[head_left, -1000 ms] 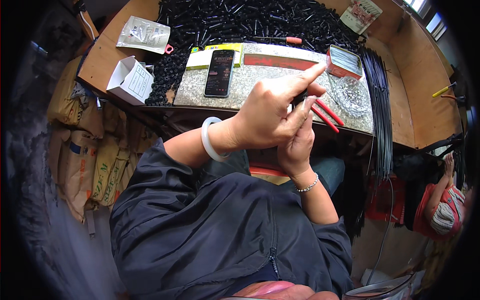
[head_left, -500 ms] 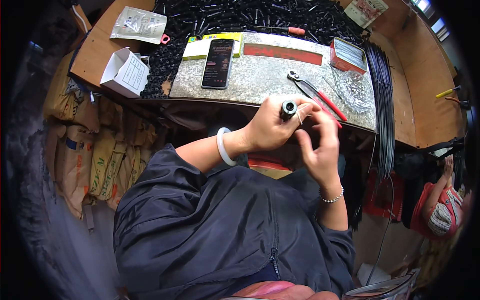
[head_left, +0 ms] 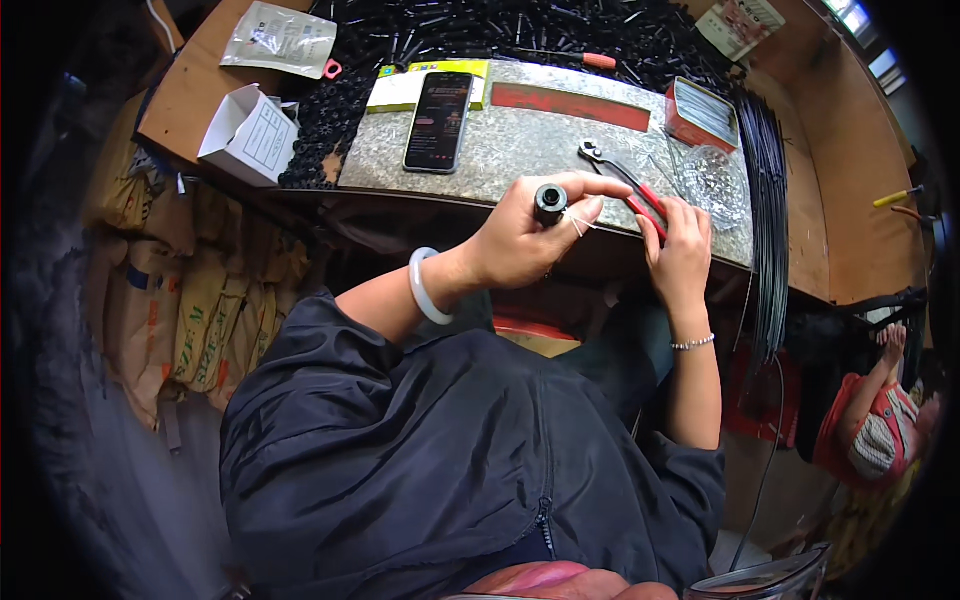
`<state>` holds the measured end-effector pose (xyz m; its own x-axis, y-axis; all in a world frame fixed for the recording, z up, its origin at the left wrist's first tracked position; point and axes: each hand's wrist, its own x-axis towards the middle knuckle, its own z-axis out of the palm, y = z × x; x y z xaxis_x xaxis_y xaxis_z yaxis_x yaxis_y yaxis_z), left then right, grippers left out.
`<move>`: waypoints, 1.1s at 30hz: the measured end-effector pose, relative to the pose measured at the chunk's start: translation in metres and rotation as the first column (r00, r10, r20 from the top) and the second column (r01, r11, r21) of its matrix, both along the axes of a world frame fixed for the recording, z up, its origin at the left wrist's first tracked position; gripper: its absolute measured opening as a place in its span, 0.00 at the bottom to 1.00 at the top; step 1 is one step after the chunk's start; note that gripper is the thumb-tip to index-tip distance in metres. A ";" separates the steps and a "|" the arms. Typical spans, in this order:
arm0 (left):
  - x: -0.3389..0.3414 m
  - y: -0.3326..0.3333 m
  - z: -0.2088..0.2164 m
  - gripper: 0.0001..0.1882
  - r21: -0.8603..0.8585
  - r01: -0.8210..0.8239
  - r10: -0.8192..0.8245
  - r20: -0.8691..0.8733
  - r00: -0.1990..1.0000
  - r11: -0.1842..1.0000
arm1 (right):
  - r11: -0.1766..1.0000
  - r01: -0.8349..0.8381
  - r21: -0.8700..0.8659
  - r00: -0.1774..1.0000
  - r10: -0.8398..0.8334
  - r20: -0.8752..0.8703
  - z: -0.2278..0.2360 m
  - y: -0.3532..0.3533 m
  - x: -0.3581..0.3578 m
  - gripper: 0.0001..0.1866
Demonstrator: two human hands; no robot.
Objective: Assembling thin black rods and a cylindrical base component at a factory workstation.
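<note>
My left hand (head_left: 520, 235) is closed around a black tubular part (head_left: 550, 203), its round hollow end facing up. A thin pale strand (head_left: 580, 220) sticks out by the thumb of that hand. Its index finger stretches toward the pliers. Over the front right of the speckled work surface (head_left: 540, 140), my right hand (head_left: 682, 255) has its thumb and fingers around the ends of the red-handled pliers (head_left: 648, 200). The dark jaws of the pliers lie on the surface, pointing away to the left.
A phone (head_left: 438, 125) rests against a yellow-and-white box (head_left: 395, 90). Black parts (head_left: 430, 30) are heaped along the back. At right are a tin (head_left: 702, 115), a clear plastic dish (head_left: 712, 185) and a bundle of dark rods (head_left: 765, 220). Another person (head_left: 870, 420) sits far right.
My right hand has moved away from my left hand, to the right, and has taken hold of the pliers' handles. My left hand has shifted slightly left with the black tubular part.
</note>
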<state>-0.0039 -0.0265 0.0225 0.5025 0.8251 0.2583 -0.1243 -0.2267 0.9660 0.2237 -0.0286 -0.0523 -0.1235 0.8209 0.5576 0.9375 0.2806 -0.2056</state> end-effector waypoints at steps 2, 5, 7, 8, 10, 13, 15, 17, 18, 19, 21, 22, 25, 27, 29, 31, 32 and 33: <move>-0.002 -0.001 0.008 0.17 0.035 -0.058 0.059 -0.009 0.998 0.998 | 1.000 -0.016 0.019 0.995 0.014 0.096 -0.011 0.009 0.003 0.12; 0.000 0.000 0.003 0.17 0.129 -0.152 0.153 0.002 0.988 0.980 | 0.997 0.025 -0.070 0.985 -0.013 0.172 -0.014 0.013 0.002 0.10; -0.001 0.001 0.000 0.16 0.100 -0.153 0.154 -0.001 0.988 0.983 | 0.993 0.032 -0.118 0.999 -0.031 0.015 -0.015 0.007 -0.001 0.09; -0.002 0.002 -0.001 0.16 0.074 -0.158 0.159 -0.005 0.987 0.985 | 0.981 0.000 -0.194 0.980 -0.038 -0.195 -0.012 0.000 -0.002 0.09; -0.002 0.004 -0.001 0.15 0.059 -0.176 0.177 -0.008 0.984 0.983 | 0.954 -0.250 -0.166 0.852 0.135 -0.506 -0.001 -0.014 0.008 0.07; -0.001 0.010 -0.006 0.14 0.054 -0.230 0.230 -0.002 0.973 0.972 | 0.928 -0.291 -0.235 0.862 0.148 -0.485 0.060 -0.055 0.000 0.14; -0.002 0.012 -0.008 0.13 0.079 -0.279 0.282 -0.032 0.959 0.957 | 0.964 -0.247 -0.098 0.952 0.223 -0.211 0.086 -0.067 -0.005 0.21; 0.002 0.019 -0.017 0.13 0.099 -0.276 0.278 -0.013 0.960 0.956 | 0.994 -0.112 -0.009 0.992 0.112 0.053 0.104 -0.080 -0.012 0.19; 0.004 0.020 -0.019 0.13 0.095 -0.272 0.275 -0.015 0.961 0.957 | 0.995 -0.081 0.053 0.990 0.075 0.117 0.106 -0.082 -0.012 0.19; 0.006 0.021 -0.020 0.13 0.091 -0.270 0.273 -0.017 0.962 0.958 | 0.996 -0.076 0.051 0.991 0.070 0.118 0.107 -0.084 -0.011 0.19; 0.011 0.021 -0.020 0.13 0.120 -0.283 0.284 0.009 0.959 0.951 | 0.988 -0.098 0.123 0.971 0.068 0.231 0.111 -0.087 -0.010 0.20; 0.012 0.020 -0.019 0.13 0.099 -0.279 0.281 -0.006 0.960 0.955 | 0.986 -0.100 0.132 0.964 0.063 0.258 0.113 -0.089 -0.010 0.20; 0.014 0.019 -0.016 0.13 0.084 -0.277 0.280 -0.026 0.960 0.957 | 0.985 -0.098 0.144 0.952 0.051 0.302 0.113 -0.091 -0.011 0.19; 0.015 0.019 -0.017 0.13 0.090 -0.280 0.284 -0.029 0.958 0.956 | 0.986 -0.099 0.131 0.950 0.054 0.308 0.113 -0.095 -0.011 0.19; 0.017 0.019 -0.021 0.13 0.105 -0.273 0.274 -0.002 0.962 0.956 | 0.988 -0.100 0.117 0.947 0.058 0.315 0.112 -0.096 -0.012 0.19; 0.015 0.017 -0.020 0.13 0.110 -0.263 0.268 -0.032 0.963 0.958 | 0.987 -0.099 0.128 0.929 0.046 0.368 0.110 -0.096 -0.012 0.14; 0.013 0.015 -0.019 0.14 0.116 -0.253 0.261 -0.062 0.963 0.960 | 0.987 -0.102 0.126 0.929 0.049 0.367 0.111 -0.096 -0.012 0.14; 0.013 0.015 -0.018 0.14 0.114 -0.252 0.260 -0.062 0.964 0.961 | 0.987 -0.143 0.079 0.929 0.106 0.355 0.112 -0.096 -0.012 0.11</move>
